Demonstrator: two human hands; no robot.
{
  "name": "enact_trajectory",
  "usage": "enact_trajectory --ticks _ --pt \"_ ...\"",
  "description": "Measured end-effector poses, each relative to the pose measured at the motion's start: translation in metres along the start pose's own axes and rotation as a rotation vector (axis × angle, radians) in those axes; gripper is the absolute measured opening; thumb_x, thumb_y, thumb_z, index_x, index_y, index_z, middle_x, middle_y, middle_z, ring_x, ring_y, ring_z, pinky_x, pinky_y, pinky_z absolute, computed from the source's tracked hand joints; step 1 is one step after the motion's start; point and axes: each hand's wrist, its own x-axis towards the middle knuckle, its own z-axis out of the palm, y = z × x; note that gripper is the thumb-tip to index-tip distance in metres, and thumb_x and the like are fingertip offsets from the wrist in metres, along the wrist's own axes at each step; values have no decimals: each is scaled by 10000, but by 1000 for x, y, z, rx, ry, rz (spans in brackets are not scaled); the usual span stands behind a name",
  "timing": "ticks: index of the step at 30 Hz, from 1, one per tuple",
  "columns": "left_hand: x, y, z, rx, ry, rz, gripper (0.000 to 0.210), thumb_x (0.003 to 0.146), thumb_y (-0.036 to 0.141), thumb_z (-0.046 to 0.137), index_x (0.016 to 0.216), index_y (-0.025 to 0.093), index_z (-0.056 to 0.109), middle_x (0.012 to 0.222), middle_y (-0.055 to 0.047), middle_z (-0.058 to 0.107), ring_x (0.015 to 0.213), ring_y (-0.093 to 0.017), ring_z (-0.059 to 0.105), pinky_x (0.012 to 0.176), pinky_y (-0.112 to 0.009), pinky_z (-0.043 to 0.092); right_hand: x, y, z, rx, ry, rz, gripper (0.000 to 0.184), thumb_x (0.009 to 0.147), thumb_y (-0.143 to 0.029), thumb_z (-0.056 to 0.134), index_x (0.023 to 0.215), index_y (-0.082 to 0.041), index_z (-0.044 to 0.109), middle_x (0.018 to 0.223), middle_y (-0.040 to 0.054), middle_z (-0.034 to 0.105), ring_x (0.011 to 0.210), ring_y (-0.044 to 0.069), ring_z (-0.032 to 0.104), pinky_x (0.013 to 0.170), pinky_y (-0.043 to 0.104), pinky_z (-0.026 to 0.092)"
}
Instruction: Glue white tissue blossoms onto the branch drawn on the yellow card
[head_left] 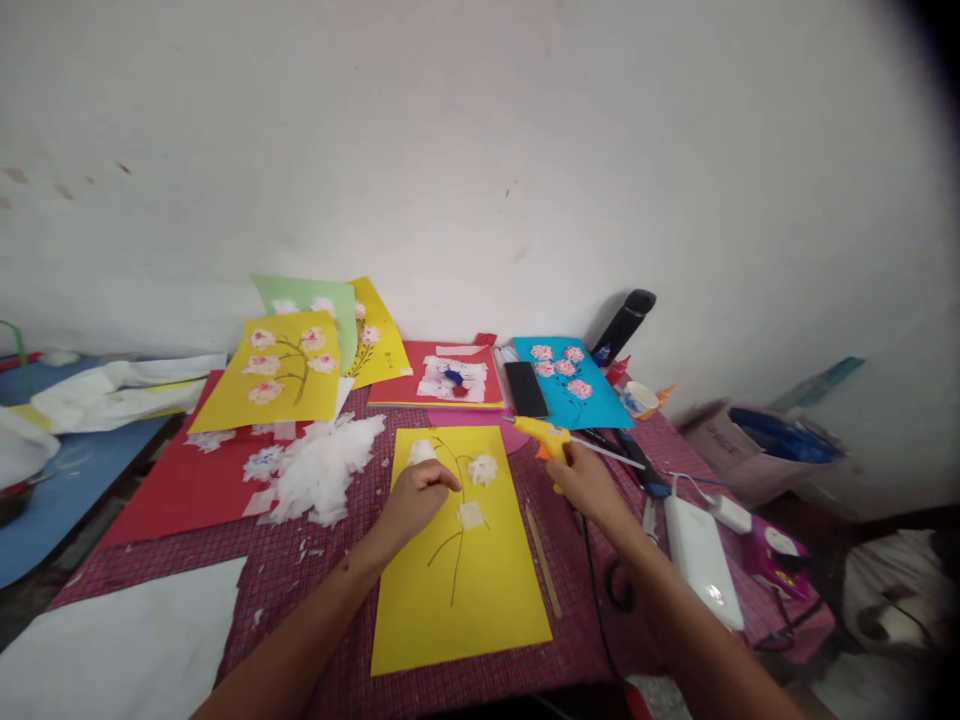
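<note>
Pale, marked wall (480, 180) rises behind a checked counter (292, 590) crowded with paper. The right grip (589, 482) is closed around the handle of a yellow glue gun (541, 434); its nozzle points across toward the left grip's side, and a pale glue stick (611, 452) juts from its back, past the right grip. The left grip (424, 492) is curled over a yellow sheet (465, 640), fingers bent in, and I cannot tell whether it pinches anything.

That sheet lies under the left grip and to the left of the right grip. One white flower (421, 452) sits just beyond the left grip, another white flower (482, 469) between the two grips. A small white square (471, 515) lies on the drawn stem (456, 570), just right of the left grip. Nearer the body than the right grip, a thin stick (543, 560) lies beside the sheet.

Left of the left grip is a heap of tissue (326, 470), partly on a red sheet (180, 490). Beyond the right grip are a phone (527, 388) and a blue card (604, 400) with pink flowers (579, 389); to its right is a white power bank (701, 560)
</note>
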Motion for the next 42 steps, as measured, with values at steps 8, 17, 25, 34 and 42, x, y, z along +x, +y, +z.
enact_trajectory --ticks 8,17,25,34,42 --pt "0 -15 1 -52 -60 -52 236 671 171 479 666 195 714 758 -26 703 771 -191 640 753 -295 461 -28 -1 -8 1069 124 226 405 661 -216 760 1000 -234 538 784 -20 714 574 143 658 513 223 477" --pt "0 -16 1 -109 -63 -44 235 640 173 477 618 196 710 716 -29 683 730 -191 614 727 -301 437 -36 -6 -16 1246 89 356 358 540 -197 903 837 -185 703 768 7 711 612 135 652 583 246 541" --pt "-3 -17 2 -248 -61 -162 252 648 181 504 770 183 724 753 -17 687 731 -177 610 700 -286 437 -50 -6 -14 1214 -172 361 303 625 -254 893 821 -160 681 771 48 717 602 155 648 575 277 532" --pt "-4 -13 1 -500 -80 -205 234 670 245 676 887 165 714 816 -31 694 772 -171 611 764 -295 455 -57 -20 -15 1373 -260 344 287 735 -303 814 947 -159 686 574 -52 465 489 81 415 481 237 398" --pt "-6 -15 -1 -422 -37 -284 164 663 260 653 794 184 718 731 1 658 670 -154 565 633 -259 399 -48 -26 -16 948 -314 292 318 719 -399 822 876 -171 666 571 -57 471 479 79 378 462 228 314"
